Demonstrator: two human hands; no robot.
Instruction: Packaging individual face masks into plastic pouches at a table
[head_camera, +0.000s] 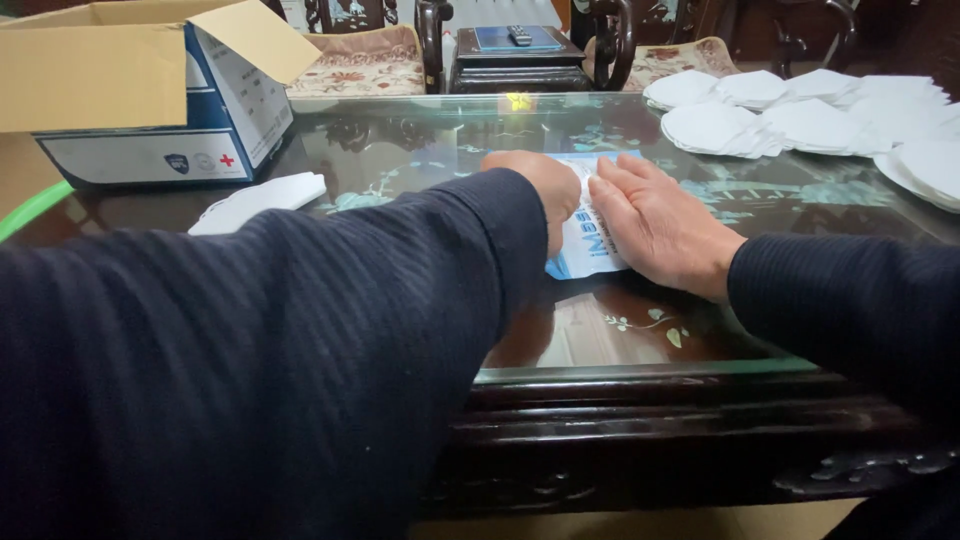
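Note:
A flat white-and-blue packet (588, 240) lies on the glass-topped dark wooden table (640, 370). My left hand (535, 185), in a dark ribbed sleeve, presses on the packet's left part with fingers curled down. My right hand (655, 220) lies flat on its right part, fingers together and pointing away. Most of the packet is hidden under both hands.
An open cardboard box (150, 100) with blue and white sides stands at the back left. A few white masks (260, 200) lie beside it. Several stacks of white masks (800, 120) spread over the back right. Carved chairs and a small dark stand (518, 55) sit beyond the table.

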